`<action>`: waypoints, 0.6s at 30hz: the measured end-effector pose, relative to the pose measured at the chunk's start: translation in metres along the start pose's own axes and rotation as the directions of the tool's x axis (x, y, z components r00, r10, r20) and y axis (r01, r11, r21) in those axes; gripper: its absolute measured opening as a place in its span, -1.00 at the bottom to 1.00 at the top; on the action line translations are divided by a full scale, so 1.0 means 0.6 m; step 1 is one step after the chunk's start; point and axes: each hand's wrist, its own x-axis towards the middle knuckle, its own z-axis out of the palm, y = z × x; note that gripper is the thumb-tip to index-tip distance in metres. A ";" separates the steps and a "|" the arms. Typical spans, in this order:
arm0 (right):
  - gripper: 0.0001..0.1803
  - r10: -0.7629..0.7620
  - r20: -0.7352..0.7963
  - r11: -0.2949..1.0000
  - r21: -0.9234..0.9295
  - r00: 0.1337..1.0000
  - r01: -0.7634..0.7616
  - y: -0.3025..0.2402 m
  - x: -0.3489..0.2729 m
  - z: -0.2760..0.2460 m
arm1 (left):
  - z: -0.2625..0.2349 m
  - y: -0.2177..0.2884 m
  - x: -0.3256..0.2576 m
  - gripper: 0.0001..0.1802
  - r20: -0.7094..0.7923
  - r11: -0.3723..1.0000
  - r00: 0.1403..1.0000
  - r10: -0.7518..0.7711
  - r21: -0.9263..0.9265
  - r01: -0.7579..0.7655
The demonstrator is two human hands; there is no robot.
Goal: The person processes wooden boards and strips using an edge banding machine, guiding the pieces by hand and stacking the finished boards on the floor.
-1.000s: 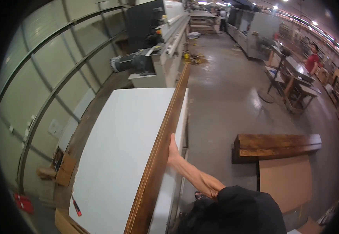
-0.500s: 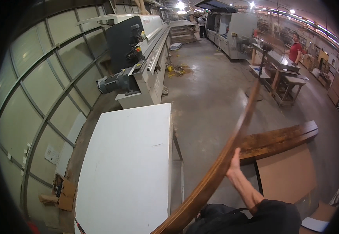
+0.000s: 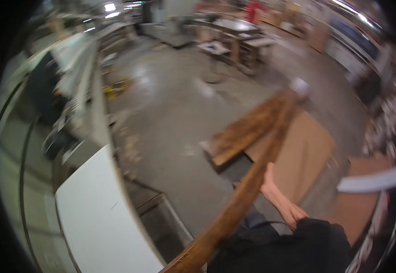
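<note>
A long brown stained wooden plank [image 3: 248,193] slants across my front, from the lower edge up toward the right. My right hand [image 3: 267,182] grips it by its right edge, the thumb lying along that side; the other fingers are hidden beneath the wood. The plank's far end overlaps a stack of similar brown boards [image 3: 243,132] lying low by a cardboard sheet [image 3: 300,157]. My left hand does not show. The whole picture is blurred by motion.
A white-topped table [image 3: 91,214] stands at my left, with a long machine [image 3: 86,86] beyond it. Ahead is a workbench [image 3: 236,27] with a person in red [image 3: 254,11] behind it. Cardboard [image 3: 359,204] and a white strip [image 3: 373,179] lie at the right.
My view has swung to the right, so the table and machine shift left. The plank, still in my right hand, has its far end lower in view, now across the brown boards.
</note>
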 end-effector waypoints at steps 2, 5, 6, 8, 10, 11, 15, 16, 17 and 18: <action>0.00 0.082 -0.041 0.995 0.061 0.996 -0.079 -0.028 0.055 -0.011 | 0.084 0.072 0.026 -0.34 0.068 0.999 0.998 0.016 0.037 -0.019; -0.05 0.050 -0.091 0.994 0.101 0.995 -0.040 -0.091 0.130 0.008 | 0.249 0.177 0.016 -0.32 0.140 0.998 0.990 -0.014 0.058 0.006; -0.07 0.030 -0.113 0.995 0.093 0.993 -0.019 -0.116 0.160 0.023 | 0.308 0.213 0.005 -0.31 0.161 0.998 0.986 -0.035 0.066 0.025; -0.05 0.009 -0.206 0.997 0.071 0.978 0.006 -0.175 0.220 0.040 | 0.424 0.289 -0.025 -0.29 0.201 0.994 0.976 -0.080 0.089 0.063; -0.03 -0.011 -0.312 0.998 0.058 0.950 0.030 -0.231 0.298 0.044 | 0.535 0.358 -0.055 -0.27 0.240 0.988 0.962 -0.129 0.118 0.103; -0.02 -0.032 -0.317 0.999 -0.023 0.948 0.026 -0.254 0.345 0.046 | 0.584 0.388 -0.066 -0.26 0.263 0.983 0.952 -0.157 0.139 0.124; 0.01 -0.090 -0.406 0.981 -0.196 0.910 0.010 -0.335 0.553 0.030 | 0.759 0.457 -0.105 -0.23 0.305 0.953 0.913 -0.272 0.215 0.213; -0.02 -0.066 -0.471 0.977 -0.208 0.880 -0.038 -0.352 0.604 0.028 | 0.796 0.465 -0.110 -0.22 0.312 0.946 0.903 -0.296 0.229 0.231; -0.01 -0.073 -0.436 0.977 -0.211 0.897 -0.023 -0.370 0.645 0.023 | 0.833 0.470 -0.112 -0.21 0.320 0.939 0.893 -0.317 0.240 0.247; -0.01 -0.090 -0.410 0.976 -0.218 0.908 -0.001 -0.389 0.685 0.020 | 0.866 0.472 -0.116 -0.20 0.328 0.932 0.882 -0.337 0.250 0.263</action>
